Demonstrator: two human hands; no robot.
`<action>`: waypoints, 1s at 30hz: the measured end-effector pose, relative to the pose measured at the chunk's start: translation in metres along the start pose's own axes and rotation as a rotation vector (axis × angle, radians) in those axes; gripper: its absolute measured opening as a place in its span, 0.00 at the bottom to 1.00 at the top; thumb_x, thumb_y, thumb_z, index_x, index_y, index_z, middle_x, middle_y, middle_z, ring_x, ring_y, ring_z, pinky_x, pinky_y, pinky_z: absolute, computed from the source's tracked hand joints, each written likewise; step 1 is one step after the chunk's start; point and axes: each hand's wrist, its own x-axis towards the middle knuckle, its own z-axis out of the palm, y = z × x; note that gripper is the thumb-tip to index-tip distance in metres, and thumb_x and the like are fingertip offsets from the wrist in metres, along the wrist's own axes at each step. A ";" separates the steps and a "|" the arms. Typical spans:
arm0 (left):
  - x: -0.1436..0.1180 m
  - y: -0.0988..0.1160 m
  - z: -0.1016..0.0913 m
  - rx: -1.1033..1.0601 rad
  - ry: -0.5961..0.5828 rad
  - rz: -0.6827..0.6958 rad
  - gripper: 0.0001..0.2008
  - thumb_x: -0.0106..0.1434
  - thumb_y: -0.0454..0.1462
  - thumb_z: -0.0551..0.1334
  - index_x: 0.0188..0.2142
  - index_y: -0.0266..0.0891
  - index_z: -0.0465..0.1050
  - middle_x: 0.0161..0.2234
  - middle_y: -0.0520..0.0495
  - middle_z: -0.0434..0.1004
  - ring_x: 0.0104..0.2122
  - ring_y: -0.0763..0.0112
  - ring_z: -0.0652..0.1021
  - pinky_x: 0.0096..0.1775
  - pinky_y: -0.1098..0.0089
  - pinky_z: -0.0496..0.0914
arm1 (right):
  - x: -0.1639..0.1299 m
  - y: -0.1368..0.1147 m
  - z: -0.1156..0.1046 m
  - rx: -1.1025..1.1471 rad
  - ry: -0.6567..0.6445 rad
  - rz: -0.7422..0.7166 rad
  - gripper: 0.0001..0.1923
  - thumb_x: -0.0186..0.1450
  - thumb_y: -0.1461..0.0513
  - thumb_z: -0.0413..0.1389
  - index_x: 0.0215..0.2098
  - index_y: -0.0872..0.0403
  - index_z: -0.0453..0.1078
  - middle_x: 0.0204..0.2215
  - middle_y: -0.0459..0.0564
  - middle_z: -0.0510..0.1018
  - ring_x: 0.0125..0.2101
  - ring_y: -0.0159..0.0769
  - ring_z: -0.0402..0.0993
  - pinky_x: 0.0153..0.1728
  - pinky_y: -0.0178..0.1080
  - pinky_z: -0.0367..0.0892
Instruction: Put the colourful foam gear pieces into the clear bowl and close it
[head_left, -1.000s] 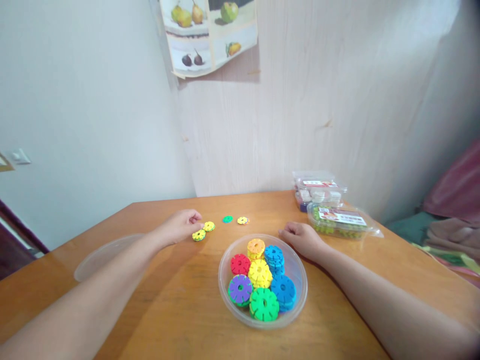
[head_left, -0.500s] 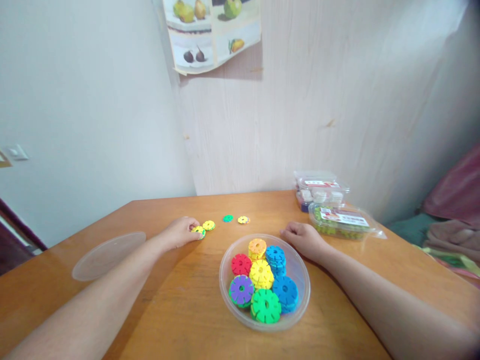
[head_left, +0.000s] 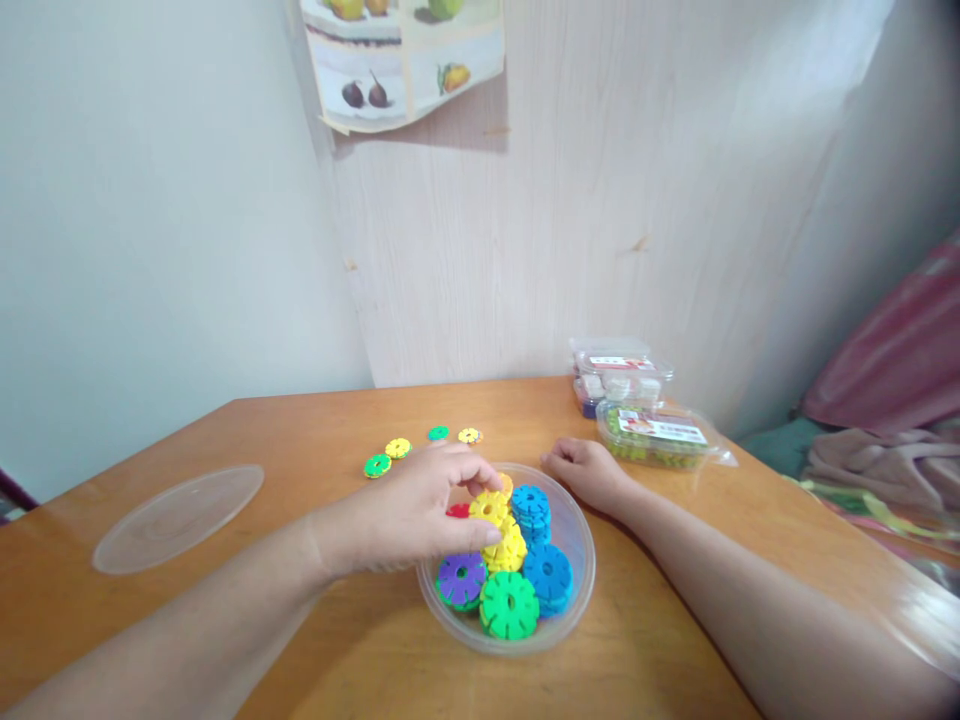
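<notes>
My left hand (head_left: 420, 505) is over the clear plastic bowl (head_left: 587, 590), with a yellow notched snowflake disc (head_left: 489, 507) pinched between thumb and fingers. Under it lies the pile of yellow discs (head_left: 506, 552). Around that pile stand blue discs (head_left: 547, 570), green discs (head_left: 510, 605), purple-topped discs (head_left: 462, 575) and an orange disc (head_left: 504, 486); a red disc (head_left: 457, 510) is partly hidden by my fingers. My right hand (head_left: 592, 470) rests on the table by the bowl's far right rim, fingers curled, nothing visible in them.
Beyond the bowl lie a green disc (head_left: 377, 466), a yellow disc (head_left: 398, 448), another green disc (head_left: 438, 433) and a yellow one (head_left: 469, 436). A clear lid (head_left: 180, 518) is at left. Clear food boxes (head_left: 652, 438) stand at right on the wooden table (head_left: 315, 430).
My left hand has lifted a yellow disc off the leftmost small stack, uncovering a green one, and carried it right to above the bowl. The right hand stays put; the view has shifted slightly.
</notes>
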 end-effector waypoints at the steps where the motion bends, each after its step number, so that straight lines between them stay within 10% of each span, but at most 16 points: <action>1: 0.000 0.000 0.003 0.022 -0.020 0.013 0.17 0.55 0.46 0.67 0.44 0.45 0.76 0.41 0.48 0.76 0.44 0.62 0.74 0.48 0.62 0.66 | 0.000 0.000 0.000 0.002 0.001 -0.001 0.16 0.64 0.52 0.51 0.23 0.53 0.66 0.21 0.45 0.73 0.24 0.33 0.67 0.25 0.35 0.55; 21: 0.005 -0.004 0.007 0.043 -0.082 0.063 0.09 0.59 0.40 0.63 0.38 0.46 0.79 0.35 0.50 0.75 0.39 0.65 0.73 0.44 0.64 0.66 | 0.000 -0.002 -0.002 0.021 -0.010 0.013 0.16 0.63 0.53 0.52 0.23 0.53 0.66 0.21 0.44 0.73 0.24 0.33 0.67 0.24 0.35 0.55; 30: -0.003 -0.132 -0.028 -0.098 0.254 -0.461 0.17 0.55 0.49 0.60 0.38 0.39 0.74 0.31 0.48 0.77 0.30 0.66 0.75 0.29 0.69 0.65 | 0.001 0.001 0.001 -0.002 -0.024 0.004 0.17 0.64 0.52 0.51 0.22 0.53 0.64 0.20 0.44 0.71 0.24 0.33 0.67 0.24 0.35 0.54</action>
